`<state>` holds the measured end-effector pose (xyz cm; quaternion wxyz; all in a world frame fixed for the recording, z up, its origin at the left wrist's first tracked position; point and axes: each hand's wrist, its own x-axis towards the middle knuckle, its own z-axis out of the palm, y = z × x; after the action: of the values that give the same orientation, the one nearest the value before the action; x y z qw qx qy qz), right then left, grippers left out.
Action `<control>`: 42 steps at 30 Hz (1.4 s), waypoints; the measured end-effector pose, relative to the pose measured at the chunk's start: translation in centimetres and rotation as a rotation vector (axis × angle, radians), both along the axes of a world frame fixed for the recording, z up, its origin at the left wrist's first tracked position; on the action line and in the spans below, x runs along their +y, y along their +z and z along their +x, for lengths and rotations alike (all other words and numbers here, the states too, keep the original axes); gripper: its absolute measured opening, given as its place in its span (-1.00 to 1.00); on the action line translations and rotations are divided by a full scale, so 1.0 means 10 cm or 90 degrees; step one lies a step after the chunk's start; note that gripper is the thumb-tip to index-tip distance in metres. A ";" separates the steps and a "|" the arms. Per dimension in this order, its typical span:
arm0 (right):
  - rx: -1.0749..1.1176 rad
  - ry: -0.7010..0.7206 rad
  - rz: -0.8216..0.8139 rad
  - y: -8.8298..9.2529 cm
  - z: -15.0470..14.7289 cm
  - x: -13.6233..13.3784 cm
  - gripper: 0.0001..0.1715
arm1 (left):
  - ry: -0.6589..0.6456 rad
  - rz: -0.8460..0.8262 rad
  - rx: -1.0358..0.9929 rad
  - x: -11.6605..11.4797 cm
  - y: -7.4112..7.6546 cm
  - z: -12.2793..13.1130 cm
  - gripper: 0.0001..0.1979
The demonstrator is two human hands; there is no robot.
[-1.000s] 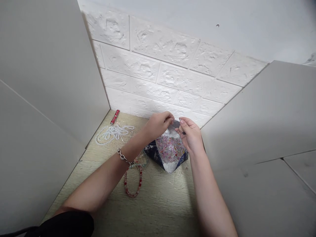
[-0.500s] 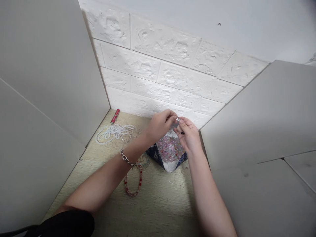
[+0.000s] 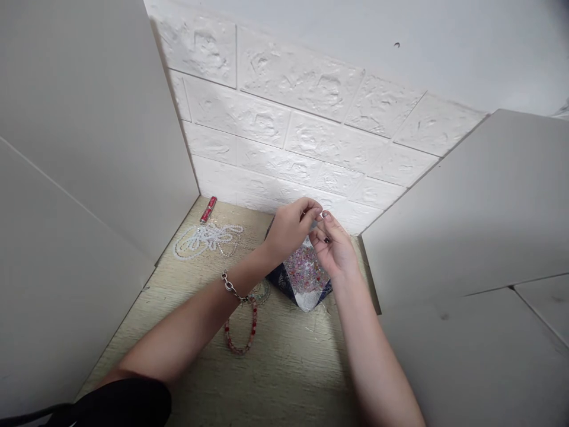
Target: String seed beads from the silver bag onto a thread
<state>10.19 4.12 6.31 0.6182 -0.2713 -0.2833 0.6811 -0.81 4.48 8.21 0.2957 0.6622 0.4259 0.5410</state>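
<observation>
My left hand (image 3: 293, 228) is closed, thumb and forefinger pinched, above the far side of a white-topped sheet or cloth of small multicoloured beads (image 3: 306, 270). Dark blue patterned material (image 3: 281, 280) shows beneath the beads. Fingertip to fingertip with it, my right hand (image 3: 335, 243) is also pinched. Whatever lies between the fingertips is too small to name. A small dark spot shows by the curled fingers of the right hand. Below my left wrist lies a loop of red and pale beads (image 3: 240, 350), beside a partly hidden pale-coloured bead strand (image 3: 262, 292).
Clear and white bead strands (image 3: 189, 246) lie in a tangle on the left of the pale wooden surface (image 3: 267, 379). Behind them is a red patterned tube (image 3: 208, 210). Grey panels (image 3: 98, 142) stand on both sides, and a white brick-patterned wall (image 3: 262, 118) closes the back.
My right hand has shifted slightly left, and its fingertips are nearer those of my left hand. My left hand has moved a little to the right. The beadwork lies as before.
</observation>
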 end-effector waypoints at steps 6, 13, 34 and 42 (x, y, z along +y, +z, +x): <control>0.017 0.003 -0.014 -0.01 0.01 0.01 -0.88 | -0.006 -0.004 -0.005 0.00 0.00 0.00 -0.85; 0.023 0.009 -0.008 -0.01 0.01 0.01 -0.90 | -0.008 -0.006 -0.009 0.00 0.00 0.00 -0.85; -0.024 -0.003 -0.016 -0.03 0.02 0.02 -0.87 | -0.017 -0.029 0.004 0.02 -0.01 -0.01 -0.86; 0.005 0.008 -0.021 -0.02 0.02 0.01 -0.84 | -0.012 -0.024 0.012 0.03 -0.01 -0.02 -0.85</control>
<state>10.34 4.24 6.12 0.6101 -0.2774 -0.2714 0.6907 -1.00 4.76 8.06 0.3094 0.6655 0.4324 0.5238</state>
